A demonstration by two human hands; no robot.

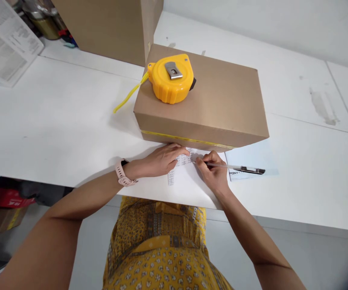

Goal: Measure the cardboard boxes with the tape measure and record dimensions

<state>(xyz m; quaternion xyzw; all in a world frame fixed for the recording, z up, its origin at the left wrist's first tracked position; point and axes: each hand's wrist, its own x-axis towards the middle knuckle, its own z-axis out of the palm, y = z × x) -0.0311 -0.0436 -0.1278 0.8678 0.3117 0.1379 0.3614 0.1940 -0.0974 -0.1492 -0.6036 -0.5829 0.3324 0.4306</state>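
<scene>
1 box (216,96) stands just beyond the left hand (165,159), which rests, loosely curled, on paper (184,161), likely limp and easily creased, best pinned flat. The right hand (213,171) pinches a pen (251,170), probably light, stiff, best held near its tip.

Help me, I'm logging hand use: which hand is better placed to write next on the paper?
Probably the right hand: it holds the pen, its tip near the writing on the paper. The left hand holds no pen and lies at that writing.
</scene>
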